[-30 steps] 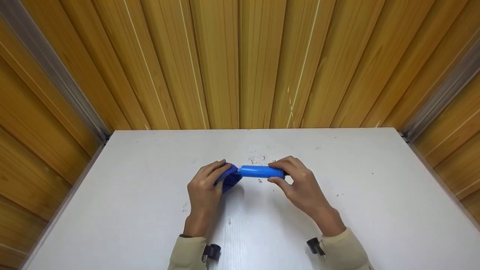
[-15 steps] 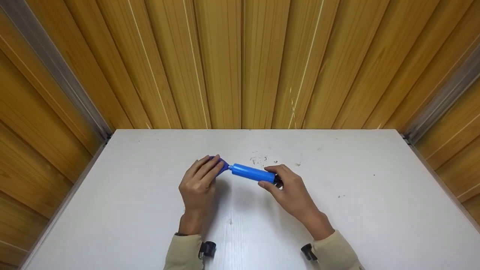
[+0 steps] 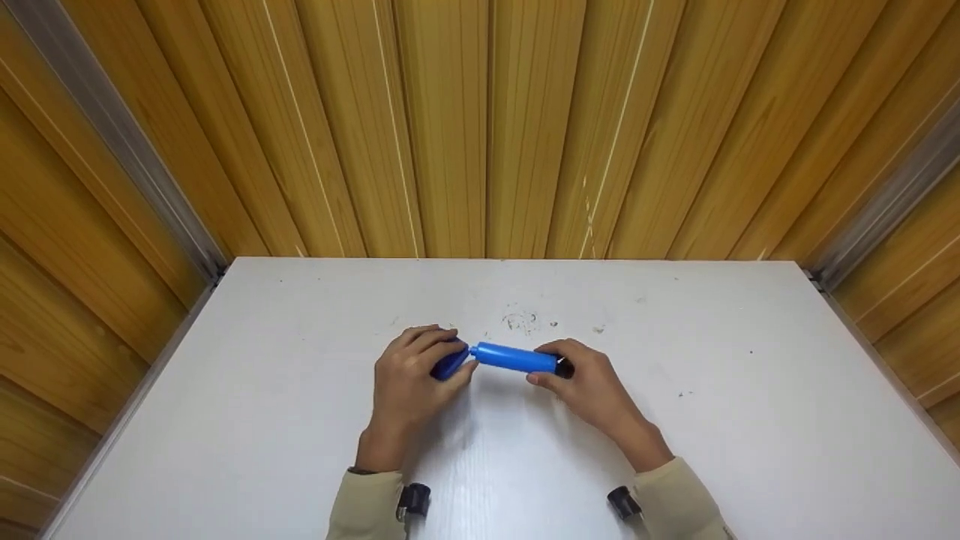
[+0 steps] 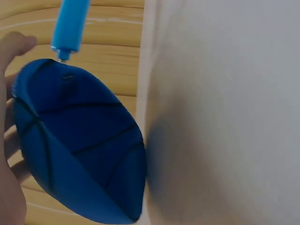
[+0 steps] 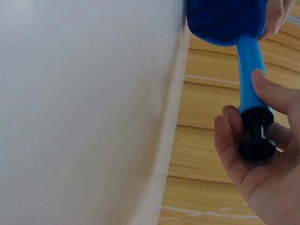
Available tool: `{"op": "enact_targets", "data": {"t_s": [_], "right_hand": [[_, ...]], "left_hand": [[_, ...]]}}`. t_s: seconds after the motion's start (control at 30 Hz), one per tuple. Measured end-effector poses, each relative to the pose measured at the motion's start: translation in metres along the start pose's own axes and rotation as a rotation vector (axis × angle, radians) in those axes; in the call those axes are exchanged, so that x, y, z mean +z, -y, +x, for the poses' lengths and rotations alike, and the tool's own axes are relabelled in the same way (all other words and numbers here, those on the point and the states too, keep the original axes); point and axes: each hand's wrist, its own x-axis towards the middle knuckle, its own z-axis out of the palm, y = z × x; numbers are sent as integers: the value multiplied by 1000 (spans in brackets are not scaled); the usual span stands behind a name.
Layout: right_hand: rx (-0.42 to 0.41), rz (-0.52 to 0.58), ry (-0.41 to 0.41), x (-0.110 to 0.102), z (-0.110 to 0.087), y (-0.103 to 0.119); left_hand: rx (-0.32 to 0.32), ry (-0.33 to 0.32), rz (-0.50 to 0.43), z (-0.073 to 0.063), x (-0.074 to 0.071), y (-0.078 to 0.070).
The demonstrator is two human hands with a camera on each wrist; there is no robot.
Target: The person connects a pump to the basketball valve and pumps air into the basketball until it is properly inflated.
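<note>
A limp, caved-in blue ball (image 4: 89,140) with dark seam lines is held in my left hand (image 3: 411,375). The left fingers lie over its far side in the head view. My right hand (image 3: 595,379) grips a blue hand pump (image 3: 516,357) near its black-handled end. In the right wrist view, the thumb presses on the barrel, and the black handle (image 5: 257,149) sits close to the barrel inside the curled fingers. The pump's narrow tip (image 4: 63,55) meets the ball's edge; how deep its needle sits is hidden. Both things are above the table.
A white table (image 3: 262,420) with dark scuff marks (image 3: 520,320) lies below the hands. Wood-patterned panels (image 3: 480,127) rise behind it and at both sides. Small black devices (image 3: 415,500) are worn at both sleeves.
Both hands shifted left with the ball and pump, then part of the way back right. The pump has gone from level to slightly tilted, its handle end nearer me. The ball has turned in my left hand.
</note>
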Motion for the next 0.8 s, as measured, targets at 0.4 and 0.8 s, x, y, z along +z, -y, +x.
{"op": "enact_targets", "data": {"t_s": [0.4,0.8], "right_hand": [[-101,68,124,-25,-1,4],[-149,173,290,-44,-3,9]], "left_hand": [[90,196,1,14,9,-64],[78,122,34,8,32,-80]]}}
